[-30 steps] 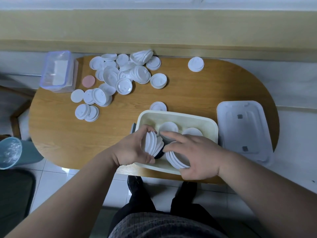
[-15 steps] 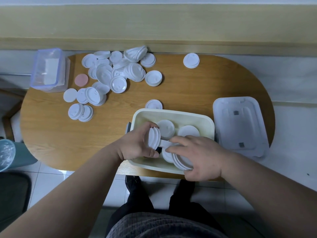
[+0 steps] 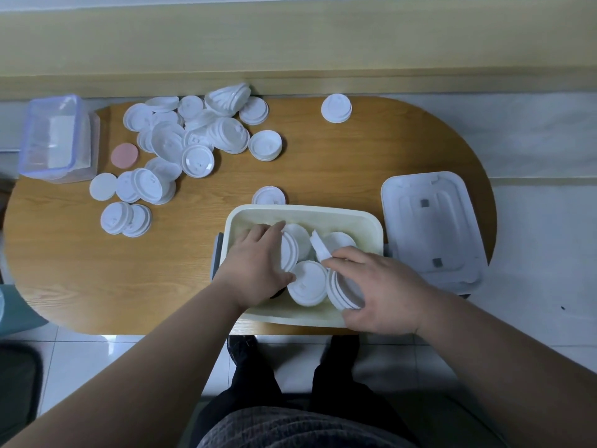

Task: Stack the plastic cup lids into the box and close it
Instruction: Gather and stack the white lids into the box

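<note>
a single head-worn camera looks forward and steeply down from above the near edge of the oval desk (image 3: 323, 176). its wide lens takes in the whole desk top, bowed at the ends, with the wall (image 3: 290, 43) across the top and floor tiles (image 3: 97, 350) and the person's lap (image 3: 290, 428) at the bottom. the left grip (image 3: 255, 266) and right grip (image 3: 381, 292), reaching in from the lower corners, sit closest, at the box (image 3: 303, 213) just below centre. loose lids (image 3: 193, 137) lie farther off, upper left.
</note>
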